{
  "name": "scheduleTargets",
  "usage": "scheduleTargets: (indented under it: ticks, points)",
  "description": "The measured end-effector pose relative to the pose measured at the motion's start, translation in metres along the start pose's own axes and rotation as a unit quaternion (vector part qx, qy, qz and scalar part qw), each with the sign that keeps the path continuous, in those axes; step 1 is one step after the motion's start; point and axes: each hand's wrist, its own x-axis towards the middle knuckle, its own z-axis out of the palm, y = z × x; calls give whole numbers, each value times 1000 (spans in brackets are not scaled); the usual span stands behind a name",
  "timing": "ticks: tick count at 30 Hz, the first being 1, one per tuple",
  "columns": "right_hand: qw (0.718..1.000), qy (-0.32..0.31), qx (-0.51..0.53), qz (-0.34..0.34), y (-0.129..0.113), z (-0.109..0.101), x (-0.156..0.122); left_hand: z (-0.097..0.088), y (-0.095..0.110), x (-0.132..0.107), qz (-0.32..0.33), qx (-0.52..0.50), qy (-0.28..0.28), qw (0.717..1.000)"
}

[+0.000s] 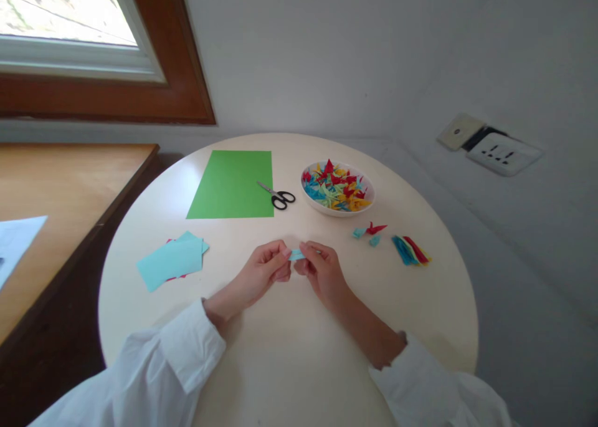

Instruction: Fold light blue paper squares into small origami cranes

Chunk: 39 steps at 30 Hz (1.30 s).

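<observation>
A small light blue folded paper piece (296,254) is pinched between both hands over the middle of the round cream table (261,364). My left hand (267,266) grips its left end with thumb and fingers closed. My right hand (322,270) grips its right end the same way. Both wrists rest on the tabletop, and white sleeves cover my forearms.
A green sheet (233,184) and black scissors (278,196) lie at the back. A white bowl (337,188) holds several coloured folded papers. Light blue sheets (172,260) lie at left, small folded pieces (370,232) and coloured strips (411,250) at right. A wooden desk (60,196) stands left.
</observation>
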Motion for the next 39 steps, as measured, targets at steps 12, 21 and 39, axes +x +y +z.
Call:
scheduleTargets:
  ticks: [12,21,39]
  points:
    - [994,36,-96,-44,-1,-2,3,-4,-2,4,162,232,149,948]
    - [993,27,-107,-31,-4,0,3,-11,-13,1,186,376,91,903]
    - [980,71,-147,-109,-5,4,3,-4,-4,6,105,184,202,956]
